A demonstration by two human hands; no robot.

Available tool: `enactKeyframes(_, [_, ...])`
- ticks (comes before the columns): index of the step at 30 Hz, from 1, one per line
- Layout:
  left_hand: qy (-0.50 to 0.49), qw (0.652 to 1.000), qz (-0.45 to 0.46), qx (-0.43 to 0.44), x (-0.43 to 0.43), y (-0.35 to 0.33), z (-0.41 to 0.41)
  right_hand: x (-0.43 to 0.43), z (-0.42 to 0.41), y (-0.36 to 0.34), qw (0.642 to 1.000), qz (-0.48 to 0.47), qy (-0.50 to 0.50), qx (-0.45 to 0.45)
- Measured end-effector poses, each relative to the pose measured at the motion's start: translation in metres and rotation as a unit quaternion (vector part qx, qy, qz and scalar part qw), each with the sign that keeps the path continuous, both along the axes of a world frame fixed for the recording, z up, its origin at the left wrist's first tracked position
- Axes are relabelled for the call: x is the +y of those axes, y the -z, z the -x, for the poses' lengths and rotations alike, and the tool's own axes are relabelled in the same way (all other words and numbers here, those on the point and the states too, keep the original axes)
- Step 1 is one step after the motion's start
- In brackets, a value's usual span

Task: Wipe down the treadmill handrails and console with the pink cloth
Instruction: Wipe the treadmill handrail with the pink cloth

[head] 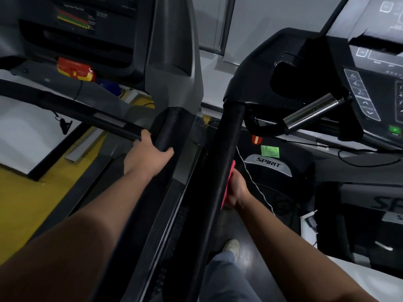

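Two treadmills stand side by side. My right hand [236, 188] holds the pink cloth [227, 184] against the right side of the black left handrail [226, 153] of the right treadmill; most of the cloth is hidden behind the rail. My left hand [146, 155] grips the black right handrail [165, 136] of the left treadmill, thumb on top. The right treadmill's console [370, 88] with number keys is at the upper right. The left treadmill's console [87, 33] is at the upper left.
A chrome pulse grip [311, 111] juts from the right console. A thin white cord [253, 182] hangs beside my right hand. A red and yellow safety key [75, 70] sits under the left console. My shoe [231, 247] stands on the dark belt below. Yellow floor shows at left.
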State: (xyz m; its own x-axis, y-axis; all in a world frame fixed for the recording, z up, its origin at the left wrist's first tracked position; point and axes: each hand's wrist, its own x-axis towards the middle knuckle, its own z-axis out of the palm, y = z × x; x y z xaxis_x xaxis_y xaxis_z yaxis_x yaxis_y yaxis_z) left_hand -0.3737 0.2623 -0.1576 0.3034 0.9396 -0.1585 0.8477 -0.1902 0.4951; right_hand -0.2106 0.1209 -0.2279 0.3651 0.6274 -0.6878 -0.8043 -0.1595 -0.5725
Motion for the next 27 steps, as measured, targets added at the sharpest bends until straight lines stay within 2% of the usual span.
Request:
enactKeyframes(3, [0.0,1.0,-0.009,0.007,0.0,0.0,0.0,0.011,0.001,-0.001,0.998,0.0,-0.016,0.06])
enactKeyframes(7, [0.001,1.0,-0.015,0.013,0.001,0.003,-0.002,0.03,0.002,0.01,0.99,-0.049,-0.014,0.134])
enactKeyframes(9, [-0.001,1.0,-0.019,0.021,0.001,0.004,-0.002,0.033,0.013,0.019,0.976,-0.153,-0.06,0.143])
enactKeyframes(11, [-0.003,0.999,-0.022,0.024,0.0,0.004,-0.003,0.026,0.012,0.03,0.946,-0.271,-0.101,0.146])
enactKeyframes(13, [-0.003,0.999,-0.023,0.025,0.0,0.003,-0.003,0.021,0.011,0.037,0.924,-0.325,-0.155,0.13])
enactKeyframes(16, [-0.004,0.999,-0.023,0.027,-0.001,0.001,-0.003,0.023,0.006,0.02,0.949,-0.216,-0.223,0.061])
enactKeyframes(18, [-0.005,0.999,-0.023,0.027,-0.001,0.001,-0.003,0.023,0.009,0.007,0.966,-0.15,-0.212,0.02])
enactKeyframes(21, [-0.005,0.999,-0.021,0.026,-0.002,0.001,-0.002,0.016,0.007,-0.018,0.989,-0.023,-0.14,-0.051])
enactKeyframes(24, [-0.002,0.999,-0.02,0.028,-0.002,0.001,-0.002,0.003,0.002,-0.03,0.986,0.022,-0.081,-0.143])
enactKeyframes(27, [0.0,0.999,-0.024,0.029,-0.002,0.001,-0.002,-0.007,0.001,-0.033,0.959,0.078,-0.094,-0.255])
